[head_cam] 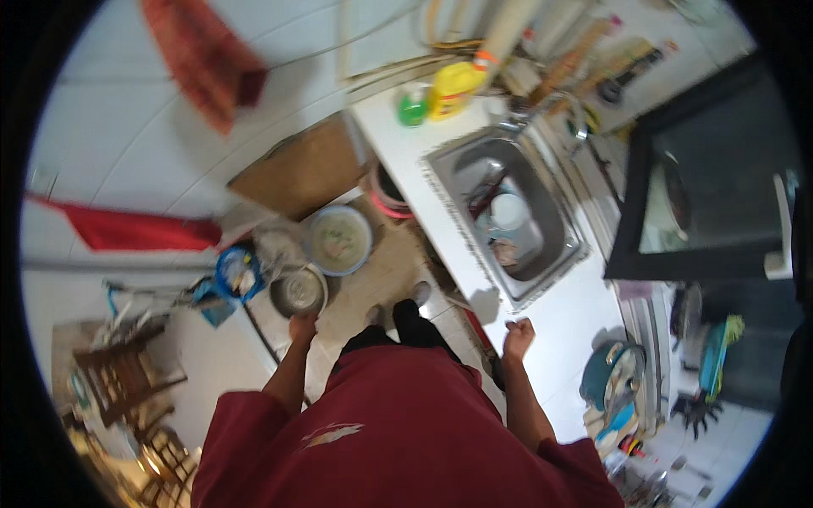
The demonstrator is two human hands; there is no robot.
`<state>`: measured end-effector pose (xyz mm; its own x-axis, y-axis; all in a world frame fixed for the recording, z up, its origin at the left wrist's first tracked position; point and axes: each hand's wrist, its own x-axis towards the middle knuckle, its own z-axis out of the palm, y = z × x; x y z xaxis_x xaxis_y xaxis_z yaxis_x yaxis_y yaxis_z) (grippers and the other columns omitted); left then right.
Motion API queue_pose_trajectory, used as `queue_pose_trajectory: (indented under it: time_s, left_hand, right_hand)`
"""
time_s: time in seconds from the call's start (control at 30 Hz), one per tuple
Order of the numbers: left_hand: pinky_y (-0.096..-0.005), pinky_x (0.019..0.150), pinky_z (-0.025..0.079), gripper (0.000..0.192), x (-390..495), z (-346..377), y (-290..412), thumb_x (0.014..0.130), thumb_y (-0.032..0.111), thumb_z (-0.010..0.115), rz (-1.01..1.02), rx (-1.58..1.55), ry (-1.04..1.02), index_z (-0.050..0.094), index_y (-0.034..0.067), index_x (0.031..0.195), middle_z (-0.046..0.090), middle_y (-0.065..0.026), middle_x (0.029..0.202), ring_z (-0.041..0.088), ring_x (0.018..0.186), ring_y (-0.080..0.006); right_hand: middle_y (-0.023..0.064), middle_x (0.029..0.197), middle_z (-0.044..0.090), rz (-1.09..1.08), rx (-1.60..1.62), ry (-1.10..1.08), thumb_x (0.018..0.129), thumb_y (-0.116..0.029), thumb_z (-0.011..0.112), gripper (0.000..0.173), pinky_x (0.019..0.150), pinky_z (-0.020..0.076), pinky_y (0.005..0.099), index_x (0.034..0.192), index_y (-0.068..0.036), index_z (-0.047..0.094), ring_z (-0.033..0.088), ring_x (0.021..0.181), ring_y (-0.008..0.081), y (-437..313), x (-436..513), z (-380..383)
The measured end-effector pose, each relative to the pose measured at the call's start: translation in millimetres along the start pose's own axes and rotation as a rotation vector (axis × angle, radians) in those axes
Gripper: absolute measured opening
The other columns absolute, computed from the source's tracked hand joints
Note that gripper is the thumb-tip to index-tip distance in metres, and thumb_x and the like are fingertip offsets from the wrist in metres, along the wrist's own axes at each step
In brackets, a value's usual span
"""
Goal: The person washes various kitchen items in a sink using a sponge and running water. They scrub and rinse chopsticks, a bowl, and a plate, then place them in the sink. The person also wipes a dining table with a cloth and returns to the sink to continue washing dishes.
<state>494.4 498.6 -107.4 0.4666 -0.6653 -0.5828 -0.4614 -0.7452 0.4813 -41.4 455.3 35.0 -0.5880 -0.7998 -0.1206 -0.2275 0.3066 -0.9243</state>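
Observation:
My left hand [303, 328] is closed at the near rim of a round metal pot [298, 291], which looks pale or wet inside. The fingers are partly hidden, but the hand appears to grip the rim. My right hand [519, 338] is curled over the edge of the white countertop [552, 336], with nothing visible in it. Ahead of that hand, a steel sink [537, 244] set in the counter holds a white bowl [509, 211] and other dishes and utensils. A blue-rimmed basin [340, 241] with cloudy liquid stands on the floor beyond the pot.
A blue-lined bin [239, 273] and a plastic bag [277, 244] stand by the pot. A yellow bottle [454, 91] and green bottle [413, 109] are behind the sink. A dark-framed window panel [711, 178] juts in at right, above a teal pot [603, 374]. Chairs [120, 374] are at left.

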Motion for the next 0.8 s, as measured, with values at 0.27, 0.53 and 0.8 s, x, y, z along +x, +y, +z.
queue_pose_trajectory:
  time_s: [0.27, 0.53, 0.8]
  left_hand:
    - [-0.0345, 0.054, 0.051, 0.035, -16.8, -14.7, 121.0, 0.084, 0.033, 0.065, 0.070, -0.089, 0.087, 0.075, -0.001, 0.088, 0.066, -0.0126, 0.060, 0.066, 0.052, -0.0220]
    - [-0.0276, 0.058, 0.049, 0.020, 8.3, 16.9, 318.8, 0.093, 0.017, 0.061, 0.484, -0.286, -0.136, 0.068, -0.001, 0.101, 0.066, -0.0079, 0.075, 0.062, 0.062, -0.0144]
    - [-0.0244, 0.063, 0.047, 0.012, 38.6, 136.6, 484.4, 0.094, 0.010, 0.062, 0.664, -0.419, -0.598, 0.067, 0.003, 0.103, 0.063, -0.0022, 0.081, 0.055, 0.069, -0.0090]
  right_hand:
    - [0.0074, 0.081, 0.058, 0.273, 0.128, -0.096, 0.087, -0.015, 0.066, 0.034, 0.050, 0.0452, 0.0275, 0.115, 0.000, 0.053, 0.055, 0.057, 0.0134, 6.9, 105.9, 51.4]
    - [0.0099, 0.087, 0.064, 0.271, -0.016, -0.070, 0.085, -0.015, 0.067, 0.035, 0.049, 0.0466, 0.0284, 0.113, 0.003, 0.056, 0.057, 0.057, 0.0151, 60.5, 159.6, 74.3]
    - [0.0115, 0.085, 0.068, 0.349, -0.226, 0.011, 0.084, -0.018, 0.068, 0.038, 0.053, 0.0506, 0.0309, 0.113, 0.005, 0.060, 0.065, 0.063, 0.0180, 73.7, 155.5, 62.3]
